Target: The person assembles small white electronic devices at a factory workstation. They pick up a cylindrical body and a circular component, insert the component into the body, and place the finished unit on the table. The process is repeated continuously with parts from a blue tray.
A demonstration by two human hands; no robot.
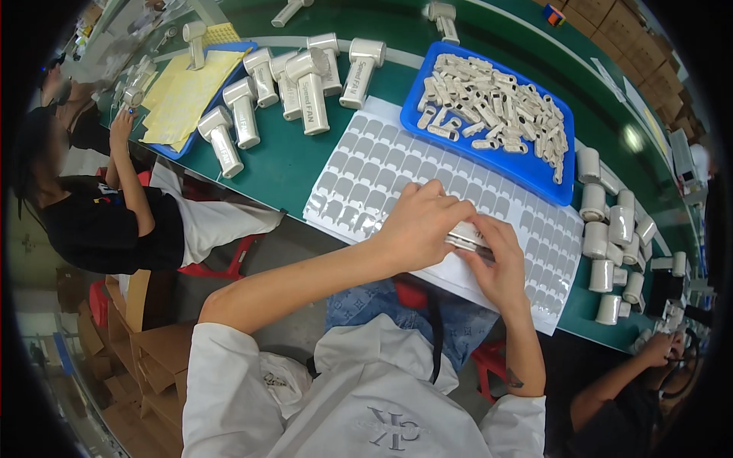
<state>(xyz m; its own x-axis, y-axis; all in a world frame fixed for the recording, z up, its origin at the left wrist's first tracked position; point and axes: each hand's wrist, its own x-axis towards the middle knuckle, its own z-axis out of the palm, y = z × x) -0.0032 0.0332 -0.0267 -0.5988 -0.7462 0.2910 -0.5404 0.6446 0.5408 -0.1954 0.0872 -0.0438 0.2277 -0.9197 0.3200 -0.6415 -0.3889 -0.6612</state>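
Close in front of me, a white handheld fan (467,236) is held between both hands, with only part of its pale body and a darker edge showing. My left hand (426,217) is closed over its left end, fingers bent on top. From the right, my right hand (498,256) grips it between thumb and fingers. Beneath both hands lies a white sheet of grey stickers (359,172), set in rows of rounded shapes. Beyond the sheet stands a blue tray (489,156) heaped with small off-white plastic parts (496,103).
Several finished-looking white fans (309,91) stand at the back left. Yellow paper (191,99) lies in another blue tray beside them. More white fans (603,237) lie on the green table (267,179) at right. Co-workers sit at far left and lower right; cardboard boxes (153,359) stand below left.
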